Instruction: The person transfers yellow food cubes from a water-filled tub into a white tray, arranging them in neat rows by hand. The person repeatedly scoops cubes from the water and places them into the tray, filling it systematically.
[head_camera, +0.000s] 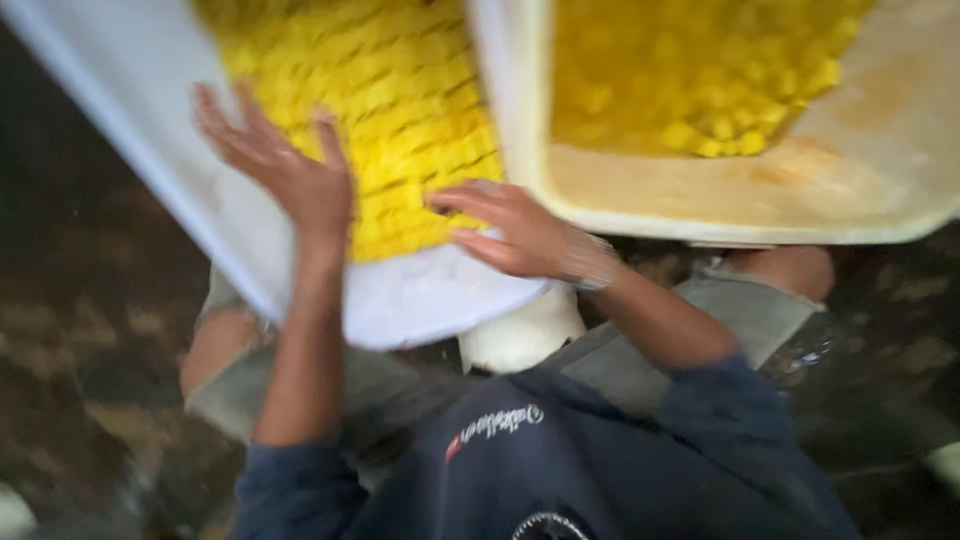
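A white tray (150, 150) lies across my lap, covered with rows of small yellow cut pieces (400, 110). My left hand (285, 165) hovers over the tray's near-left part, palm down and fingers spread, at the edge of the yellow pieces. My right hand (510, 230) rests flat on the near end of the yellow rows, fingers pointing left, with a metal bracelet at the wrist. Neither hand grips anything. The frame is motion-blurred.
A cream-coloured tub (760, 200) stands to the right, holding loose yellow cubes (700, 80) and smeared with yellow. A white round object (520, 335) sits under the tray between my knees. Dark mottled floor surrounds me.
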